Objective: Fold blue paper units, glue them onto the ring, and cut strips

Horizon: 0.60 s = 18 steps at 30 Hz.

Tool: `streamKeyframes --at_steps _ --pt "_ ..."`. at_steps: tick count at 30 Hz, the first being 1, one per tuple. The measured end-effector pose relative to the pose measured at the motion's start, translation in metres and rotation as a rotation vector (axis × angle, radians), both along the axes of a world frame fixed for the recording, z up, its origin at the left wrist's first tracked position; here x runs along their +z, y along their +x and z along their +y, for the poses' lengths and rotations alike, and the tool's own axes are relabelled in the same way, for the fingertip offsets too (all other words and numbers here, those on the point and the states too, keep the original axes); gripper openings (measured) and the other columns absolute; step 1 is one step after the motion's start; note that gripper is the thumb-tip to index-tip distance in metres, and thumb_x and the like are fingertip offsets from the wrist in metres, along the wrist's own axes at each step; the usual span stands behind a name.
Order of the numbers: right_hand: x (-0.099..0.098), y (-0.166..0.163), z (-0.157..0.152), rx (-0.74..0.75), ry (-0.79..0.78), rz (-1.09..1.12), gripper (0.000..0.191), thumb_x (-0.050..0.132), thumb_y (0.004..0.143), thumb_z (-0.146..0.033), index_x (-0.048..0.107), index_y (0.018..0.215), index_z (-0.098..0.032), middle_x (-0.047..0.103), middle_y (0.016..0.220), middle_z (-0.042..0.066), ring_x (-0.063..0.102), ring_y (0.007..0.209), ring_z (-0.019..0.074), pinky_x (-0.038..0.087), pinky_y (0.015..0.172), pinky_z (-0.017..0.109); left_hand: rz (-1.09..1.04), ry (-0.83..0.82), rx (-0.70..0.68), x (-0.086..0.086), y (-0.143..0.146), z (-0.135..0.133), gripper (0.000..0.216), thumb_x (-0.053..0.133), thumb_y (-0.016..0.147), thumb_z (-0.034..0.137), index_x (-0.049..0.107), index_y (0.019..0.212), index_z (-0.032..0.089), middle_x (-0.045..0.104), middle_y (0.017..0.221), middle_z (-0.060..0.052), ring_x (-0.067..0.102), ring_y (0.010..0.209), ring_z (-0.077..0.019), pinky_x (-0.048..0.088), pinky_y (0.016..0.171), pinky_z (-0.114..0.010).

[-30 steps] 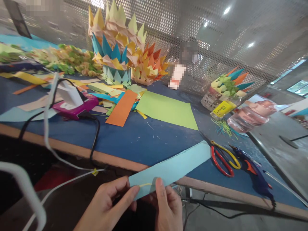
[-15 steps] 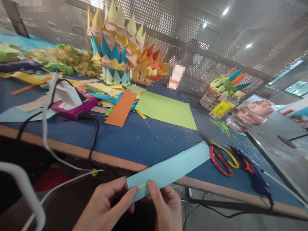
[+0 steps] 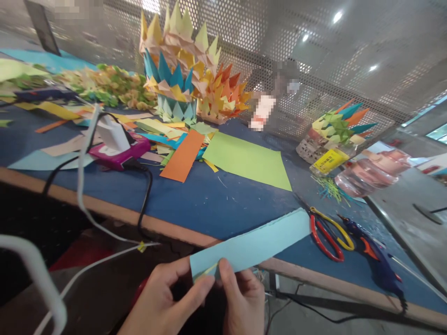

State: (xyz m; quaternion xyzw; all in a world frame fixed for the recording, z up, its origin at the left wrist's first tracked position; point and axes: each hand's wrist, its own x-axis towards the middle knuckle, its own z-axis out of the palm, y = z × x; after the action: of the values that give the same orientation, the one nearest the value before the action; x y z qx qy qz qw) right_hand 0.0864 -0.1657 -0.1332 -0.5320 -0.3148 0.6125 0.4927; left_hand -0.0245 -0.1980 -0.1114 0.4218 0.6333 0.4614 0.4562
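A long light-blue paper strip slants up to the right over the table edge, its far end by the scissors. My left hand pinches its near left end, thumb on top and fingers behind. Close beside it, my right hand grips the lower edge between thumb and fingers. A thin pale-yellow line shows on the strip between the two thumbs; I cannot tell whether it is a fold or a narrow strip. The fingertips behind the paper are hidden.
Scissors with red and yellow handles lie right, beside a dark-blue glue gun. A green sheet and an orange strip lie mid-table. Left are a purple power strip and cables. Paper crowns and a pink bottle stand behind.
My left thumb has moved right along the strip, closer to my right thumb. The view has shifted slightly, so most table items appear farther right. Both hands keep hold of the strip.
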Motion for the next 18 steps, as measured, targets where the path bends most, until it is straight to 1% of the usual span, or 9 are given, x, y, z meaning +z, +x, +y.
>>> streamKeyframes --at_steps 2,5,8,11,13,15,18 --pt "0.000 0.000 0.000 0.000 0.010 -0.007 0.029 0.079 0.062 -0.042 0.071 0.061 -0.015 0.067 0.056 0.000 0.057 0.055 0.0121 0.047 0.056 0.021 0.014 -0.003 0.012 0.000 0.002 0.001 0.036 0.054 0.080 0.043 0.053 0.053 0.019 0.051 0.052 0.004 0.046 0.053 -0.0101 0.041 0.055 -0.018" --pt "0.001 -0.001 -0.001 -0.006 0.000 -0.019 0.029 0.078 0.062 -0.044 0.071 0.062 -0.015 0.069 0.059 0.002 0.059 0.056 0.0137 0.049 0.058 0.023 0.047 0.005 0.013 -0.002 0.003 0.003 0.039 0.052 0.081 0.044 0.047 0.051 0.019 0.047 0.051 0.004 0.043 0.052 -0.0098 0.037 0.054 -0.019" --pt "0.003 -0.001 -0.002 -0.007 -0.003 -0.020 0.028 0.078 0.062 -0.043 0.072 0.064 -0.016 0.068 0.058 0.001 0.060 0.057 0.0153 0.050 0.059 0.024 0.056 0.018 0.009 -0.005 0.003 0.004 0.040 0.051 0.082 0.044 0.045 0.051 0.019 0.045 0.051 0.004 0.042 0.052 -0.0102 0.034 0.053 -0.020" --pt "0.002 0.000 -0.001 -0.010 0.005 -0.041 0.026 0.079 0.061 -0.042 0.072 0.062 -0.017 0.064 0.054 0.000 0.057 0.055 0.0139 0.048 0.055 0.022 0.017 0.006 0.000 -0.006 0.004 0.006 0.041 0.052 0.081 0.045 0.044 0.051 0.019 0.046 0.052 0.003 0.043 0.053 -0.0108 0.034 0.054 -0.021" --pt "0.000 0.002 0.000 -0.004 0.014 -0.074 0.029 0.078 0.062 -0.044 0.070 0.060 -0.016 0.062 0.053 0.000 0.053 0.053 0.0126 0.045 0.052 0.021 -0.020 0.005 -0.010 -0.007 0.005 0.007 0.040 0.052 0.081 0.044 0.044 0.050 0.019 0.047 0.052 0.003 0.043 0.053 -0.0110 0.035 0.054 -0.021" --pt "-0.001 0.005 0.000 0.034 0.018 -0.093 0.033 0.078 0.062 -0.047 0.070 0.060 -0.015 0.061 0.053 0.000 0.050 0.050 0.0111 0.042 0.049 0.021 -0.058 0.006 -0.013 -0.009 0.006 0.008 0.040 0.052 0.081 0.043 0.044 0.050 0.019 0.047 0.051 0.003 0.043 0.052 -0.0109 0.035 0.053 -0.021" --pt "0.002 0.014 -0.002 0.160 0.005 -0.131 0.041 0.073 0.065 -0.056 0.068 0.060 -0.015 0.058 0.051 0.000 0.047 0.045 0.0093 0.039 0.045 0.019 -0.112 -0.018 0.005 -0.012 0.007 0.010 0.038 0.053 0.079 0.043 0.046 0.051 0.019 0.044 0.049 0.004 0.040 0.050 -0.0107 0.034 0.052 -0.022"
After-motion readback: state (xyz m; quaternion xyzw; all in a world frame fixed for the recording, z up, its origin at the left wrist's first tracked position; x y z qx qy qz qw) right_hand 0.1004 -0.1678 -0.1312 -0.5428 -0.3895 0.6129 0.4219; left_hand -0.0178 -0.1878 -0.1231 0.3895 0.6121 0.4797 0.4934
